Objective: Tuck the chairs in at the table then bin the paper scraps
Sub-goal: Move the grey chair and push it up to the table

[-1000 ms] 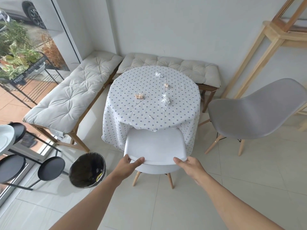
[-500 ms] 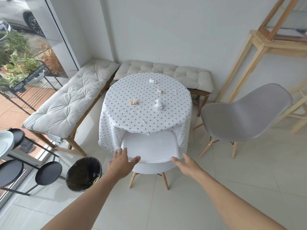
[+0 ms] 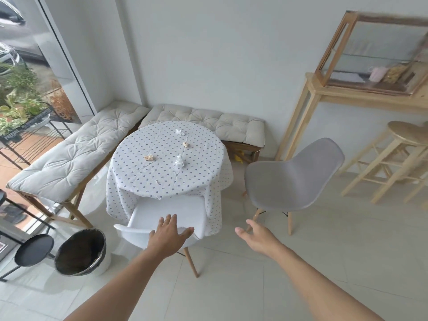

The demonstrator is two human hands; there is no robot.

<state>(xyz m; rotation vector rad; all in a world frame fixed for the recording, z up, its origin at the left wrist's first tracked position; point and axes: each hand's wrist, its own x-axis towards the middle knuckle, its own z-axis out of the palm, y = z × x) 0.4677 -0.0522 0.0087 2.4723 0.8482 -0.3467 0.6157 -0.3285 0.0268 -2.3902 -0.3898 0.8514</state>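
Observation:
A white chair (image 3: 166,213) stands pushed under the round table (image 3: 166,172), whose dotted cloth drapes over the seat. My left hand (image 3: 170,235) hovers over the chair's back edge with its fingers spread. My right hand (image 3: 257,235) is open in the air to the right of the chair, holding nothing. A grey chair (image 3: 294,179) stands pulled out to the right of the table, its seat facing the table. Several crumpled paper scraps lie on the cloth, among them a tan scrap (image 3: 148,157) and a white scrap (image 3: 179,161). A bin (image 3: 81,252) with a dark liner stands on the floor at the lower left.
Two cushioned benches (image 3: 69,154) run along the window and the back wall behind the table. Black stools (image 3: 34,250) stand at the far left next to the bin. At the right are a wooden console (image 3: 361,96) with a glass case and wooden stools (image 3: 403,144).
Both hands have let go of the white chair's back. My right hand has swung to the right, away from the chair. The view has turned right and pulled back.

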